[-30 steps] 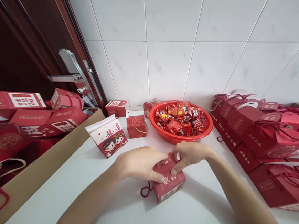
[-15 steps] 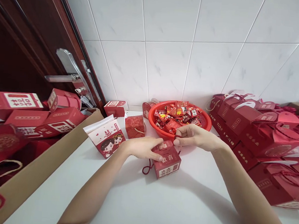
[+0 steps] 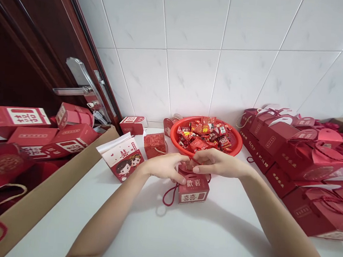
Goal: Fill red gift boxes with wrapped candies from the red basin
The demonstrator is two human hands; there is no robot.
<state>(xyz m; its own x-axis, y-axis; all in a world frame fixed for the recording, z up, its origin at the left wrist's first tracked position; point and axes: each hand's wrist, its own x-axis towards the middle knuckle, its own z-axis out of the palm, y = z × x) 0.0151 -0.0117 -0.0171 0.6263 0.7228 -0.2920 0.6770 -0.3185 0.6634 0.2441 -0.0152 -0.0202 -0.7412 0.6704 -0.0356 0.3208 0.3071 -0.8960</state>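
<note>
Head view: I have both hands at a small red box (image 3: 194, 189), which stands on the white worktop (image 3: 192, 241) just on the near side of a red basket (image 3: 175, 140) of wrapped packets (image 3: 198, 142). The left hand (image 3: 165, 165) is half closed on the box, thumb against the left of its top, fingers curled at its far part. The right hand (image 3: 222, 164) is nearly closed, thumb and forefinger pinching a dark red cord (image 3: 196, 161) above the box; its other fingers are folded and partly hidden. A cord loop (image 3: 168, 205) hangs beside the box at the left.

Lettering: the box top reads 歡喜, its near panel 囍. The white-and-red carton (image 3: 124, 156) to the left bears a small 囍 above two cartoon figures. Gold characters on the stacked boxes (image 3: 290, 165) at right are too small for me to read.

Pose: the two forearms enter from the lower edge and converge; the left hand lies palm down with the wrist bent inward, and the right points leftward across the box.
</note>
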